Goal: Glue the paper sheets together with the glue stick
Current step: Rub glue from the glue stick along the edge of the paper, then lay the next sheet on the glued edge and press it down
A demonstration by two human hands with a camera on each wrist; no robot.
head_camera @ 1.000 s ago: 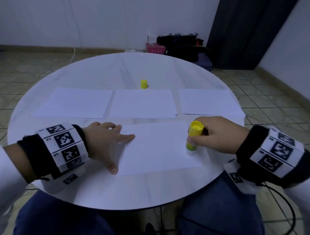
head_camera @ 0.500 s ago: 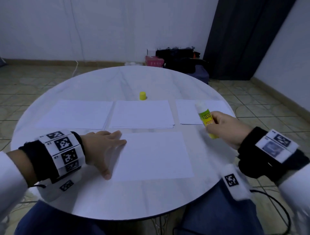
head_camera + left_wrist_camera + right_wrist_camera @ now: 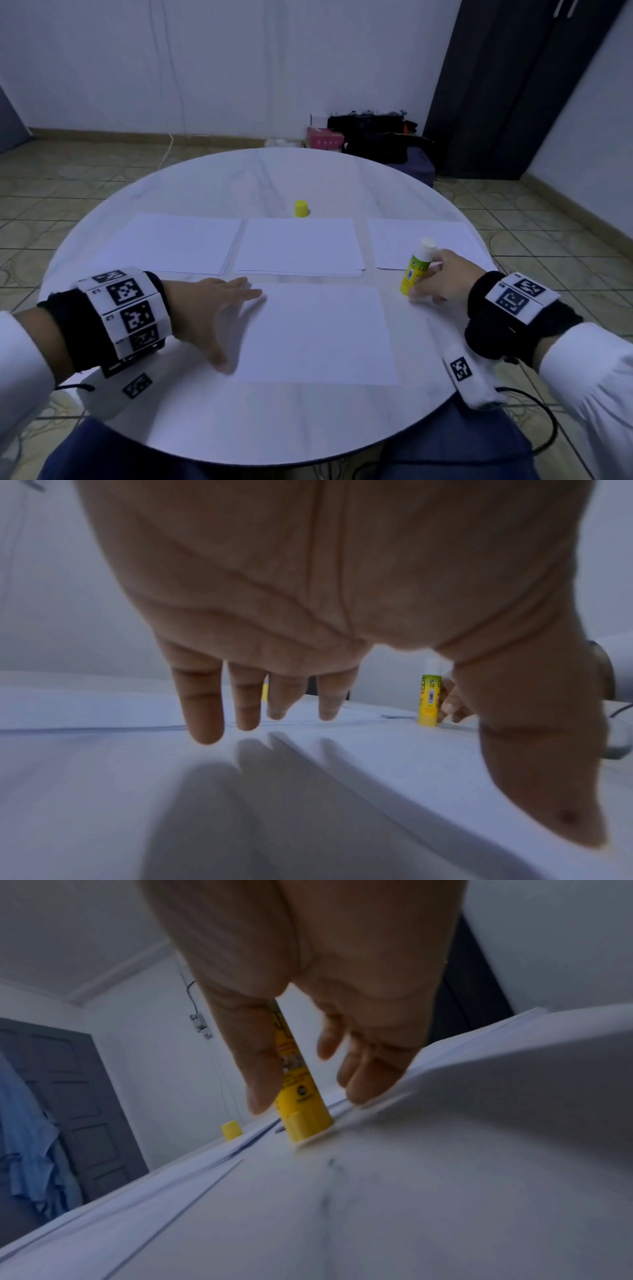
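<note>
Nearest your body, a single paper sheet is lying flat at the near edge of the round table. Your left hand is resting at that sheet's left edge with fingers straight and spread, gripping nothing; from the left wrist view the fingertips are hovering just over the surface, and whether they are touching it cannot be told. Just beside the sheet's far right corner, your right hand is holding the glue stick upright, thumb on one side and fingers curled round the other, with its yellow base standing on the table and its white glue end pointing up, uncapped. Further out, three paper stacks are sitting in a row across the middle of the table: the left stack, the middle stack, and the right stack. Beyond the middle stack, the yellow cap is standing alone toward the far edge.
</note>
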